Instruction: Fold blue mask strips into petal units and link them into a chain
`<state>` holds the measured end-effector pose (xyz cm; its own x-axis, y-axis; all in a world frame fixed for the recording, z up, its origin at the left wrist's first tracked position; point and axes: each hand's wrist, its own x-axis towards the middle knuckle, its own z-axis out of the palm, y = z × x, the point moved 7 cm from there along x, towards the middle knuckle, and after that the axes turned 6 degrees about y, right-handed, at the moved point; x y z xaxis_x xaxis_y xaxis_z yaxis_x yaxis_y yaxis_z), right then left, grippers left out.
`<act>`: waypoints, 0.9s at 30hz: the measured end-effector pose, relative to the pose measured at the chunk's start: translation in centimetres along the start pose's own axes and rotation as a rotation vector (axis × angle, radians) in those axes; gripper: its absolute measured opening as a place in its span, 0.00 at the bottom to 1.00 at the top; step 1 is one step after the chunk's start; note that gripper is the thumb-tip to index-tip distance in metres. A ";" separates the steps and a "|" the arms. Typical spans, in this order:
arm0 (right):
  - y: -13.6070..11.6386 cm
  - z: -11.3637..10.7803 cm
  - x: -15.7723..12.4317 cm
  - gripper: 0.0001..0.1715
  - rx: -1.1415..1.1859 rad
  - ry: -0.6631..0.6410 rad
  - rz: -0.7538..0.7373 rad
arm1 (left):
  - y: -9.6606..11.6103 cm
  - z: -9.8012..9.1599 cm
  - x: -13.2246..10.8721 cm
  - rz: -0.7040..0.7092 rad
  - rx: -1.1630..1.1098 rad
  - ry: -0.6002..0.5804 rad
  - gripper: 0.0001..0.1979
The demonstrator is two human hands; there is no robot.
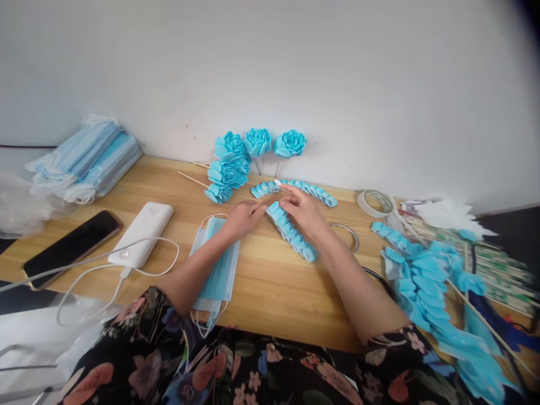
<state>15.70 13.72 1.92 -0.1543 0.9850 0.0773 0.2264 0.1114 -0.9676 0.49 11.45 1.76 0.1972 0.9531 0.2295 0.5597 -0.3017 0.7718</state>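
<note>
A pleated strip of light-blue fabric (pixel 292 233) slants over the wooden table, its upper end between my two hands. My right hand (pixel 301 207) pinches that end with thumb and fingers. Closed fingertips of my left hand (pixel 248 218) meet the same end from the left; the exact grip is partly hidden. Just behind my right hand lies a second pleated strip (pixel 323 195), curved. Beneath my left forearm is a small stack of blue face masks (pixel 215 256) with white ear loops. Several blue fabric roses (pixel 230 147) on thin sticks stand and lie by the wall.
At left are a stack of masks (pixel 90 152), a phone (pixel 71 247) and a white power bank (pixel 145 230) with a cable. A tape roll (pixel 374 203), a metal ring (pixel 352 233) and a pile of pleated blue strips (pixel 426 281) are at right.
</note>
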 end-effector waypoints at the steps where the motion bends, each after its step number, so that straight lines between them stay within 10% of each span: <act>1: 0.0 -0.1 -0.1 0.32 0.034 0.014 0.019 | 0.1 0.1 -0.1 -0.015 -0.056 -0.009 0.20; 12: -0.1 -0.4 -0.5 0.27 0.075 0.070 0.009 | -2.0 1.5 -0.7 -0.327 -0.656 0.051 0.16; 17: -1.6 -2.2 -0.8 0.12 0.034 0.223 -0.081 | -2.4 1.7 -0.7 -0.367 -0.689 0.056 0.16; 27: -2.2 -0.2 -1.4 0.08 -0.054 0.032 -0.231 | -1.6 1.6 -0.5 -0.292 -0.613 0.038 0.18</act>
<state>15.59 12.15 4.02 -0.1777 0.9360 0.3040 0.2399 0.3408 -0.9090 0.75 11.38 -0.54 0.0728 0.9970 -0.0272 0.0261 0.0254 0.9993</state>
